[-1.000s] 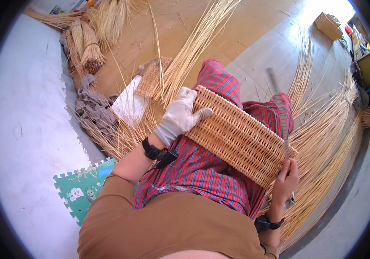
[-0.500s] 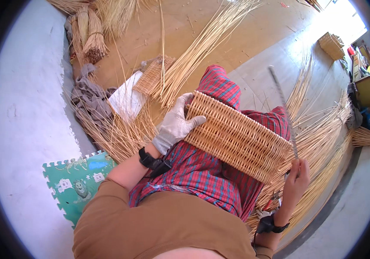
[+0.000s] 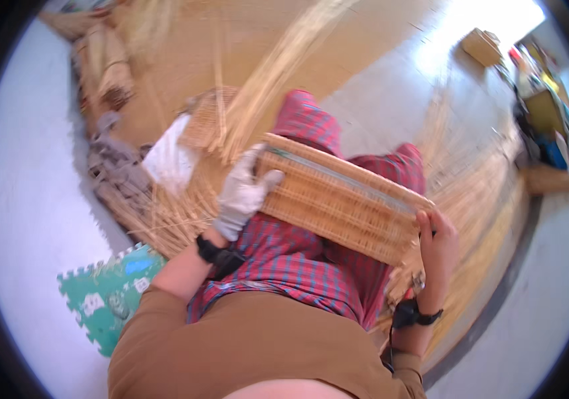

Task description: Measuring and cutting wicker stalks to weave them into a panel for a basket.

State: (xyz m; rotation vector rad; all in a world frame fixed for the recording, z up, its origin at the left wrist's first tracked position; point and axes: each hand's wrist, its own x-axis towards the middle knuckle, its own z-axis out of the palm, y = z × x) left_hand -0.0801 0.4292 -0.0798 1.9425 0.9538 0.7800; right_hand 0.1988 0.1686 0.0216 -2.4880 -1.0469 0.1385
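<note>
- Woven panel is mid-frame; its weave looks complete, but what remains I cannot tell.
- Left hand clamps its left end; right hand pinches grey strip laid across it.

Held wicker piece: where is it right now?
In the head view, the wicker piece is near the centre, over the plaid trousers, between the gloved left hand and the bare right hand.

1 head-worn fisheye view, facing down, close above the lap
</note>
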